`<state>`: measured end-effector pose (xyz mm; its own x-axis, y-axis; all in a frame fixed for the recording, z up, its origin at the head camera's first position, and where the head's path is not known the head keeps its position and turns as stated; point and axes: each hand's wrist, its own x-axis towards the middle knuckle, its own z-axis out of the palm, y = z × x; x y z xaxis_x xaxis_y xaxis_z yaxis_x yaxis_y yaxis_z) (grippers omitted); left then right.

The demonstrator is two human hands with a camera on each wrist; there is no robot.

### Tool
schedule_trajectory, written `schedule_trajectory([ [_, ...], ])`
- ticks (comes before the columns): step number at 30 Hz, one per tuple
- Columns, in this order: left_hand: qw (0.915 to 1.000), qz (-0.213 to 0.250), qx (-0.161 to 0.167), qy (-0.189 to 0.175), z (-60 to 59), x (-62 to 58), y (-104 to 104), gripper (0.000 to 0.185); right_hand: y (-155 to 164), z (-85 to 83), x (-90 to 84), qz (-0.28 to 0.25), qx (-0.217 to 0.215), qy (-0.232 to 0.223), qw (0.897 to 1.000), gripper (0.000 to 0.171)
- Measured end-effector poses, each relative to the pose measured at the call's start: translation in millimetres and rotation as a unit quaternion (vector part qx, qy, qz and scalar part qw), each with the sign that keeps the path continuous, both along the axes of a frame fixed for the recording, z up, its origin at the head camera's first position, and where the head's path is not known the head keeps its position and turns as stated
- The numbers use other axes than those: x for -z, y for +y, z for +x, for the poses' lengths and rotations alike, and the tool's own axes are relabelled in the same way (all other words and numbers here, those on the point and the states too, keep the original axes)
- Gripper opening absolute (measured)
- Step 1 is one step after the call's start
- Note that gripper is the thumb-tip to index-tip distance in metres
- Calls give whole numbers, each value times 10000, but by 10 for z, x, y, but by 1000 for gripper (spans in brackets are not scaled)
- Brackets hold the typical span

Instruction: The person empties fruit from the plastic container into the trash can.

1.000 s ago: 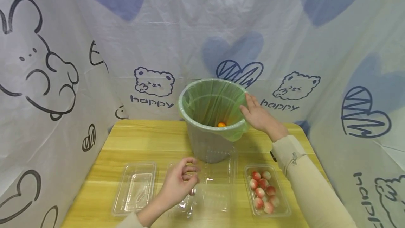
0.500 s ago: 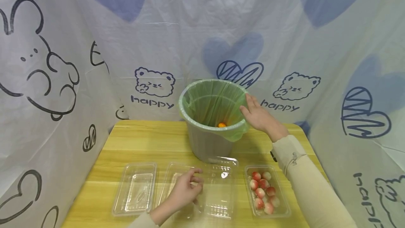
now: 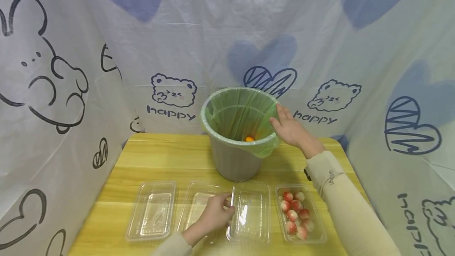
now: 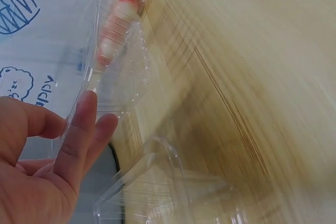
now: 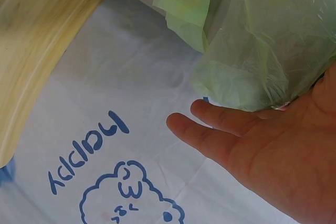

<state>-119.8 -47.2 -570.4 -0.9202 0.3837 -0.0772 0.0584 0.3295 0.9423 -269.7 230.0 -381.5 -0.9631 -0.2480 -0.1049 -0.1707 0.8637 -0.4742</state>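
Observation:
My left hand (image 3: 227,205) pinches the left edge of an empty clear plastic tray (image 3: 250,214) that lies on the wooden table (image 3: 167,157), just left of a clear tray of red-and-white fruits (image 3: 300,214). In the left wrist view my left hand (image 4: 94,114) has its fingertips against the clear tray (image 4: 123,77). My right hand (image 3: 282,119) rests with straight fingers on the right rim of a grey bin (image 3: 232,165) lined with a green bag (image 3: 234,113). An orange item (image 3: 249,139) lies inside. In the right wrist view my right hand (image 5: 210,121) touches the green bag (image 5: 262,40).
Two more empty clear trays (image 3: 153,210) (image 3: 197,206) lie in a row to the left. A printed cloth backdrop (image 3: 170,31) closes in the table on three sides. Bare table (image 3: 160,157) lies left of the bin.
My left hand has brought the clear tray down from standing tilted in front of the bin to lying flat beside the fruit tray. The right hand has stayed on the bin rim.

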Motion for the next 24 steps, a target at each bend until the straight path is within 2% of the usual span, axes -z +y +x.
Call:
schedule_trajectory([
  [8,9994,-147,9,-298,24,41,41,59,5,-3,13,40,15,-6,10000,75],
  [18,9989,-347,-4,-311,29,101,77,59,15,-13,4,48,-4,-12,10000,75],
  [24,9980,-451,174,-411,42,137,73,60,15,-9,4,56,4,-16,10000,76],
])
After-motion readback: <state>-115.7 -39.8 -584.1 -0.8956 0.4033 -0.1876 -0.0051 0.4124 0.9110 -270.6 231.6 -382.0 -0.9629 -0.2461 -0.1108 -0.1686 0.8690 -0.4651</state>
